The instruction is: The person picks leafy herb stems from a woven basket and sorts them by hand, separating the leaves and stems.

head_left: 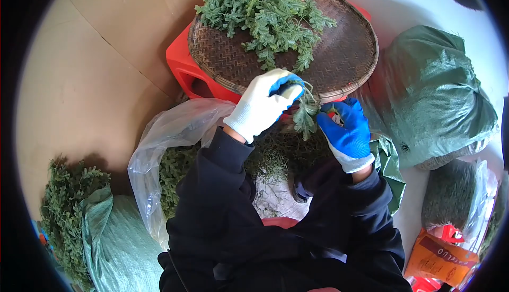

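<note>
My left hand (266,100), in a white glove with a blue palm, is closed on a small green plant sprig (305,118). Its leaves hang down between my two hands, just in front of the tray's near rim. To the right, my right hand (348,132) wears a similar glove, blue side showing, with its fingers curled together close to the leaves. What lies in those fingers is partly hidden and too small to name. Beyond both hands, a heap of green sprigs (260,13) lies on a round woven bamboo tray (344,42), mostly toward its far left.
A red plastic stool (185,58) supports the tray. Below is a clear plastic bag (151,154) with greenery (177,172); scraps litter the floor between my feet. Green woven sacks stand at right (435,90) and lower left (122,239). An orange packet (440,257) lies lower right.
</note>
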Action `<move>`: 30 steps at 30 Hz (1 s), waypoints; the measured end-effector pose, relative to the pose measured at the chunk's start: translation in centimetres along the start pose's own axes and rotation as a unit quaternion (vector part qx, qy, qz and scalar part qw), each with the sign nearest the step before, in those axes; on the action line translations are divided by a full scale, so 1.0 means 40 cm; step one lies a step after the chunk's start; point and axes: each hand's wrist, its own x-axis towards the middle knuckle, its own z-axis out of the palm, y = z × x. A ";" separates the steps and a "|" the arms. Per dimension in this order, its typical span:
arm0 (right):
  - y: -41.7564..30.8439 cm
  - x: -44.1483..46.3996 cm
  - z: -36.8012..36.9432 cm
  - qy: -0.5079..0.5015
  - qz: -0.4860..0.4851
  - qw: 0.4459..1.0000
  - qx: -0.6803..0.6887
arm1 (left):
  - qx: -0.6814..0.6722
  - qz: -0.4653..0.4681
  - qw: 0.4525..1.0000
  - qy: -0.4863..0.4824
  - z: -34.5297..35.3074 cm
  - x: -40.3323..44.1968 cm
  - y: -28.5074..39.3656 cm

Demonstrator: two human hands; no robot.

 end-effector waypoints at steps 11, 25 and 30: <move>-0.030 -0.003 -0.024 -0.131 0.170 0.860 0.464 | -0.020 -0.009 0.999 0.023 -0.001 -0.005 0.026; 0.008 -0.029 -0.007 -0.170 0.182 0.909 0.334 | 0.188 0.088 0.978 -0.004 0.013 -0.016 0.028; -0.002 -0.020 -0.025 -0.170 0.135 0.922 0.322 | 0.150 0.093 0.984 0.026 0.038 -0.010 0.001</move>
